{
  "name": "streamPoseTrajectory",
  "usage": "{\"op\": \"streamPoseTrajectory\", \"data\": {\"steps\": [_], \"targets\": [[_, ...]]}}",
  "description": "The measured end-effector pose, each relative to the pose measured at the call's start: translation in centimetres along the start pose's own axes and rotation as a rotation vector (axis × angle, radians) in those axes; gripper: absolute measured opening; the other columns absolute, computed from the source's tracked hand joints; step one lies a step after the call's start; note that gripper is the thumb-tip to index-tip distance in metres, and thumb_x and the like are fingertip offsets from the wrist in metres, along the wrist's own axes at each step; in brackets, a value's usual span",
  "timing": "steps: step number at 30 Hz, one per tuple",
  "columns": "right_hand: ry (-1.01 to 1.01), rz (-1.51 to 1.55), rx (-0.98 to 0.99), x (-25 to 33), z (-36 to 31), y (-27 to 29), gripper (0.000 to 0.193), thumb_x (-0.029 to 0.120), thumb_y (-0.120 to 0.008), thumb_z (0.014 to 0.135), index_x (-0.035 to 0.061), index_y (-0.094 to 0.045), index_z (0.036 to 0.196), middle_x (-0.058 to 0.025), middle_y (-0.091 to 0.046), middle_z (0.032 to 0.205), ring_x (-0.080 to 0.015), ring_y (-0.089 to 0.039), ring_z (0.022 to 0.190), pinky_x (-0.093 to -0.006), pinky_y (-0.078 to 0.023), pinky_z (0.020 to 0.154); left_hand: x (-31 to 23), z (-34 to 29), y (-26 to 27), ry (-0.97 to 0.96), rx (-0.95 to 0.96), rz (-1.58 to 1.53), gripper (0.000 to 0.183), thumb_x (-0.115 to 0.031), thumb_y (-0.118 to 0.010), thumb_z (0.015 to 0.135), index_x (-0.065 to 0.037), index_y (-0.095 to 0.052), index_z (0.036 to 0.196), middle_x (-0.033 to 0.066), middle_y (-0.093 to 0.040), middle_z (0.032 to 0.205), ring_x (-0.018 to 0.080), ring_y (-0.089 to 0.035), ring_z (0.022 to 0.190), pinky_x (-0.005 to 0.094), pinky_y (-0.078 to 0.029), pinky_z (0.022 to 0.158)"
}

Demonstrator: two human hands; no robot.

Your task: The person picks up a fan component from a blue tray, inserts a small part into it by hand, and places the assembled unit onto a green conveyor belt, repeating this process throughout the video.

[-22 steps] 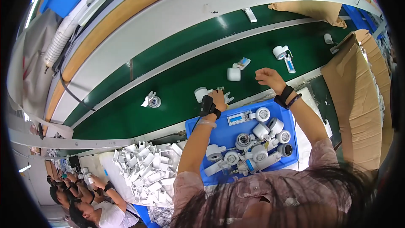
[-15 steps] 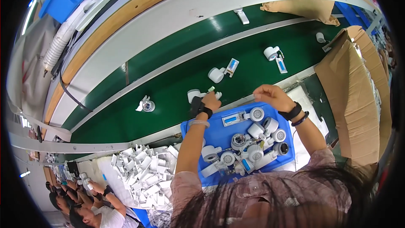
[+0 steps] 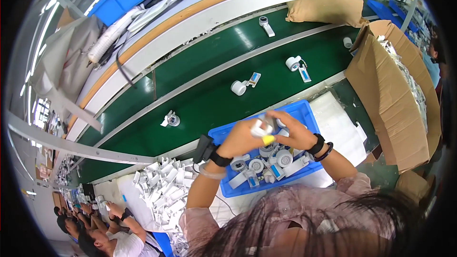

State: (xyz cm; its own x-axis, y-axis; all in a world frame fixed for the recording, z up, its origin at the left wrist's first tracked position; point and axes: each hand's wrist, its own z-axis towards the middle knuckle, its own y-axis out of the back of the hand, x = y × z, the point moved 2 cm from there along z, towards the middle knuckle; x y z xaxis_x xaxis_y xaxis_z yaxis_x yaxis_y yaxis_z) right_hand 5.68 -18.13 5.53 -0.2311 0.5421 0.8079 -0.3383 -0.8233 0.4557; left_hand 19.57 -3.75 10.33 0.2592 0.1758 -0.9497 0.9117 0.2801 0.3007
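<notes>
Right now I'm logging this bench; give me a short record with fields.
Left hand: holding a blurred white part over the blue tray
Right hand: holding the same part
Yellow piece: between the hands
Blue tray: jumbled parts inside
Green surface: white pieces, spaced apart
White pile: left of the tray
Cardboard box: right of the tray

blurred white part and yellow piece, held above blue tray

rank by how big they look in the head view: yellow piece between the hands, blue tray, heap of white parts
1. blue tray, partly covered but still the widest outline
2. heap of white parts
3. yellow piece, by far the smallest
</notes>
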Motion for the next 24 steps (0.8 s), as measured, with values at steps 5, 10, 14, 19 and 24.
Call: {"op": "streamPoseTrajectory", "data": {"steps": [5, 10, 14, 19, 24], "targets": [[-0.351, 0.749, 0.265, 0.9, -4.0, -1.2, 0.01, 0.011, -0.057, 0.094, 0.0011, -0.059, 0.093, -0.0035, -0.064, 0.09, -0.0093, -0.06, 0.086, -0.0245, -0.047, 0.077, -1.6, -3.2, -2.6, -0.032, 0.107, 0.08, 0.032, -0.018, -0.08, 0.071, -0.007, -0.06, 0.092, 0.0001, -0.062, 0.084, 0.0077, -0.056, 0.078, 0.0262, -0.047, 0.069], [-0.443, 0.863, 0.161, 4.5, -7.7, -0.8, 0.009, 0.01, -0.055, 0.096, 0.0012, -0.059, 0.094, -0.0057, -0.065, 0.082, -0.0121, -0.064, 0.077, -0.0265, -0.049, 0.073, 0.5, -5.6, -4.8, 0.039, -0.065, -0.042, 0.046, -0.012, -0.078, 0.072, -0.008, -0.05, 0.108, 0.0026, -0.058, 0.093, 0.0094, -0.055, 0.084, 0.0261, -0.047, 0.074], [-0.409, 0.804, 0.133, 5.3, -9.4, -0.8, 0.019, 0.015, -0.052, 0.097, -0.002, -0.061, 0.099, -0.0089, -0.067, 0.084, -0.0152, -0.065, 0.076, -0.0277, -0.05, 0.073, 2.2, -7.2, -7.3, -0.031, -0.241, -0.094, 0.048, -0.012, -0.079, 0.072, -0.008, -0.049, 0.11, 0.0032, -0.059, 0.093, 0.0101, -0.057, 0.084, 0.0259, -0.048, 0.072], [-0.467, 0.788, 0.219, 5.5, -10.7, 0.0, 0.025, 0.019, -0.054, 0.098, -0.0014, -0.066, 0.091, -0.0044, -0.067, 0.077, -0.0111, -0.062, 0.076, -0.0263, -0.048, 0.074, -1.2, -10.2, -7.1, 0.232, -0.022, -0.192, 0.053, -0.01, -0.077, 0.071, -0.009, -0.047, 0.115, 0.0048, -0.06, 0.092, 0.0129, -0.06, 0.07, 0.0251, -0.048, 0.058], [-0.522, 0.769, 0.381, 6.3, -11.2, -0.3, 0.013, 0.012, -0.064, 0.091, -0.0007, -0.066, 0.091, -0.0038, -0.067, 0.077, -0.0094, -0.061, 0.069, -0.0235, -0.048, 0.067, -0.7, -11.5, -7.3, -0.04, 0.018, 0.164, 0.053, -0.011, -0.063, 0.079, -0.003, -0.043, 0.128, 0.0169, -0.061, 0.103, 0.0288, -0.062, 0.092, 0.0383, -0.049, 0.081]]}}
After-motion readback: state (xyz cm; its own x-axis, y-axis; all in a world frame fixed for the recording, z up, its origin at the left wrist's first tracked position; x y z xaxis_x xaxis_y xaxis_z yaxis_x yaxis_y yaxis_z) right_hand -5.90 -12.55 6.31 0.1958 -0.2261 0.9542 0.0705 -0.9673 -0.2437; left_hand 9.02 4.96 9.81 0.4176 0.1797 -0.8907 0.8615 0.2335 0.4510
